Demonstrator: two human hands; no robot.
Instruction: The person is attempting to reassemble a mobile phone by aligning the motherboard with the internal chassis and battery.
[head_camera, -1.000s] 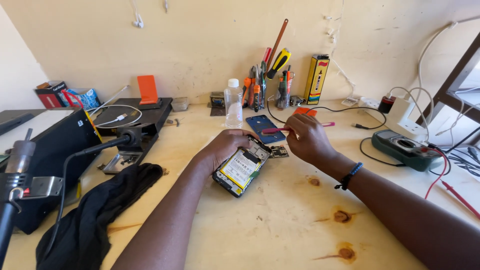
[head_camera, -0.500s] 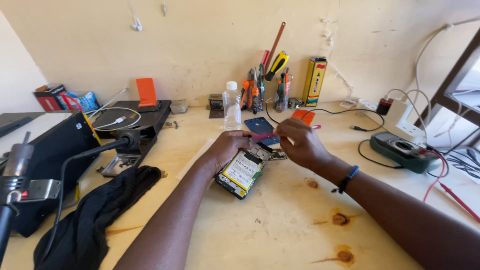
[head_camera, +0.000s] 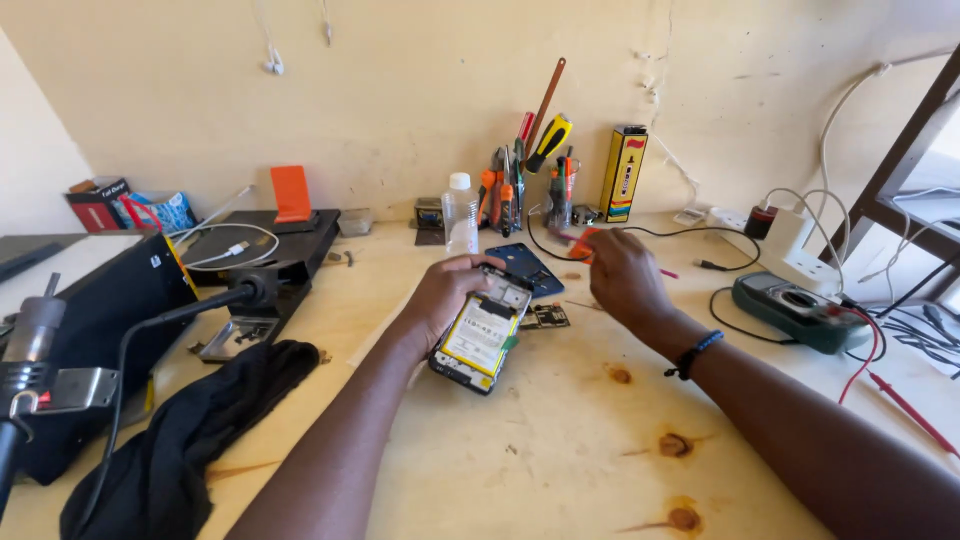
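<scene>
Pale plywood workbench against a cream wall. Opened smartphone with exposed yellow-white battery is gripped by the left hand, tilted just above the bench. Small orange tool is pinched in the right hand, blurred. Blue phone back cover lies just behind.

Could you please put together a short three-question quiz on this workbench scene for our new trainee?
1. Which hand holds the opened phone?
2. True or false: the black cloth lies under the phone.
3. What lies just beyond the phone: A) blue back cover, B) clear bottle, C) multimeter?

Key:
1. The left hand; the right hand is raised beside it, holding something orange.
2. False.
3. A.
</scene>
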